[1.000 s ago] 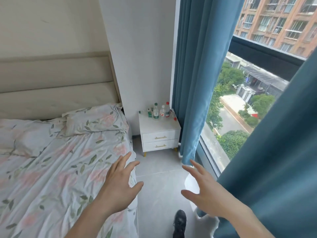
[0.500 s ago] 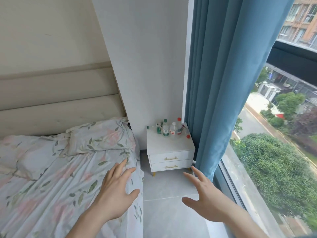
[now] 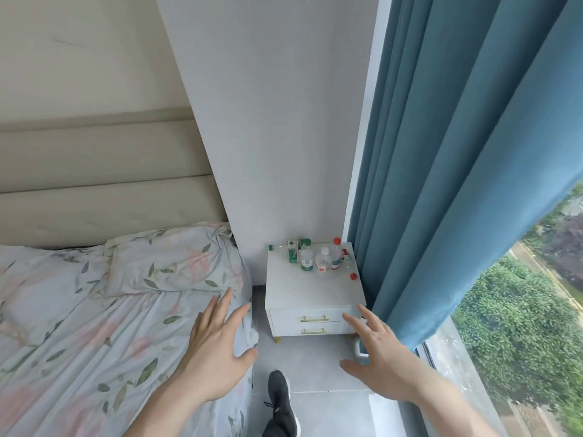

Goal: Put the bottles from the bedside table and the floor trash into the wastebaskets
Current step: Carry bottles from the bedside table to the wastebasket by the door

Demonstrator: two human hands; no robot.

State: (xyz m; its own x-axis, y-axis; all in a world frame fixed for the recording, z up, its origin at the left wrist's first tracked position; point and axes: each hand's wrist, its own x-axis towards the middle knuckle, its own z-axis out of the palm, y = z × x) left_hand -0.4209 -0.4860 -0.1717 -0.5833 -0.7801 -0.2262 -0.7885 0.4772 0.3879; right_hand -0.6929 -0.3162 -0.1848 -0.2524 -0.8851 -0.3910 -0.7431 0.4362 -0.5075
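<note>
Several clear plastic bottles stand at the back of the white bedside table (image 3: 310, 293): a green-capped bottle (image 3: 306, 256), a small white-capped bottle (image 3: 322, 263) and a red-capped bottle (image 3: 336, 254). Another green-labelled bottle (image 3: 284, 247) lies on its side behind them. A loose red cap (image 3: 353, 276) sits near the table's right edge. My left hand (image 3: 217, 348) hovers over the bed's edge with fingers spread, holding nothing. My right hand (image 3: 380, 357) is held out below the table's front right corner, fingers spread and empty. No wastebasket is in view.
A bed (image 3: 94, 326) with a floral sheet and pillow fills the left. Blue curtains (image 3: 457, 152) hang right of the table beside a floor-length window. A narrow strip of grey floor (image 3: 318, 367) runs between them. My black shoe (image 3: 280, 402) steps on it.
I have walked closer to the bedside table; it and the bottles now look larger. Both hands stay open and have come forward with me. My shoe has come back into view.
</note>
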